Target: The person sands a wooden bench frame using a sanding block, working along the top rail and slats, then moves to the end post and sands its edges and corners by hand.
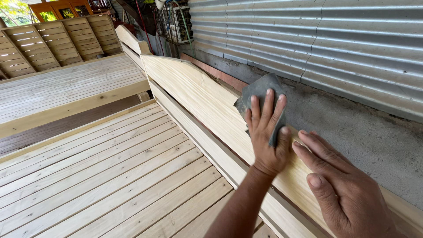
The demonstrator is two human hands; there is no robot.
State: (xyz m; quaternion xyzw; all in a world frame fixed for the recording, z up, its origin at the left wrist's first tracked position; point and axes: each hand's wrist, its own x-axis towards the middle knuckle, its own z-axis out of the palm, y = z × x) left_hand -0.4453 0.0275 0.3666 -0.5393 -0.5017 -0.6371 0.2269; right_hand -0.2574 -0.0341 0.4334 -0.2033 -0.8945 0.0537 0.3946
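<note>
My left hand [265, 140] presses a dark grey sheet of sandpaper [257, 92] flat against the sloping face of a pale wooden headboard [198, 94], fingers spread over the sheet and pointing up the board. My right hand [341, 185] lies just right of it. Its fingers are extended, their tips rest on the same board close to the sandpaper, and it holds nothing.
The headboard belongs to a slatted wooden bed frame [110, 172] on the left. A second slatted frame [66, 86] stands beyond it, with wooden pallets [53, 42] behind. On the right, a corrugated metal wall [330, 39] rises over a grey concrete base [365, 136].
</note>
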